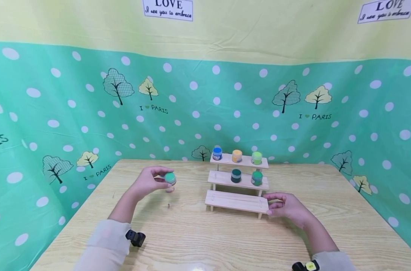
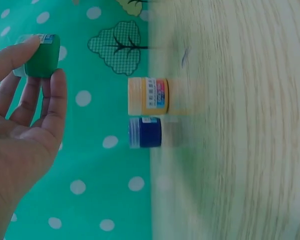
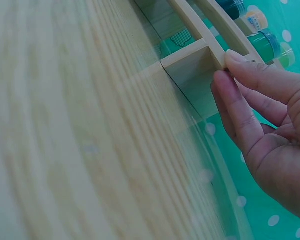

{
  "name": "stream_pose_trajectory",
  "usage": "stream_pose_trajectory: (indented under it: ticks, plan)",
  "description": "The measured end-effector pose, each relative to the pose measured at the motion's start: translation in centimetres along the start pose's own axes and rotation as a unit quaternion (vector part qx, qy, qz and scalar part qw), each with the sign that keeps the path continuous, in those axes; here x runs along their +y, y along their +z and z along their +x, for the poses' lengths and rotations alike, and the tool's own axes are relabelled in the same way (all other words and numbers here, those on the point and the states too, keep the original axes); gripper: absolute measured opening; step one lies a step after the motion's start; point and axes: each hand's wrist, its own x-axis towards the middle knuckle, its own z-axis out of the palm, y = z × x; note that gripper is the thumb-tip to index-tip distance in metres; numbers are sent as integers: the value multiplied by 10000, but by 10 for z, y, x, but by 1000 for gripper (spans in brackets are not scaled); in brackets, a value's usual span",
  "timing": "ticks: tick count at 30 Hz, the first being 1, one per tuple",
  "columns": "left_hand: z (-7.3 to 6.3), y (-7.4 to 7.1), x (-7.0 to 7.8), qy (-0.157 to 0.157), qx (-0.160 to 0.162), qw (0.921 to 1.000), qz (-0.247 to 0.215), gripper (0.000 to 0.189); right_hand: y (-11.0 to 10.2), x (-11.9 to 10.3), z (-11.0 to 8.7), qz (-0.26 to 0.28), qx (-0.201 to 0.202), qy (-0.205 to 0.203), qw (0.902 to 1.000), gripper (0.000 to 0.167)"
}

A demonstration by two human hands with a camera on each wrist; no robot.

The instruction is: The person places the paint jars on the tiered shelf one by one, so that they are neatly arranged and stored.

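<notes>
My left hand pinches a green paint jar between thumb and fingers, held above the table. Standing on the table beyond it in the left wrist view are an orange paint jar and a dark blue paint jar. At the right end of a three-step wooden rack, my right hand grips the edge of the lowest board with thumb and fingertips. On the rack's top step stand a blue jar, an orange jar and a light green jar. The middle step bears a dark teal jar and a green jar.
The wooden table reaches back to a green polka-dot cloth hanging behind and at both sides. A tiny dark spot or object lies on the table in front of the left hand; its kind is unclear.
</notes>
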Motion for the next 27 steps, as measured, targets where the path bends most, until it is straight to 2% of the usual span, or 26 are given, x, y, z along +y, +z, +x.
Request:
stream_pose_trajectory:
  ticks: [9, 20, 27]
  plan:
    - [0, 11, 16, 37, -1, 10000, 56, 52, -1, 1, 1, -56, 41, 60, 10000, 67]
    - [3, 25, 31, 242, -345, 9990, -156, 49, 1, -2, 0, -81, -6, 15, 10000, 66]
    - [6, 35, 38, 160, -397, 9988, -225, 49, 1, -2, 0, -19, -69, 0, 10000, 66]
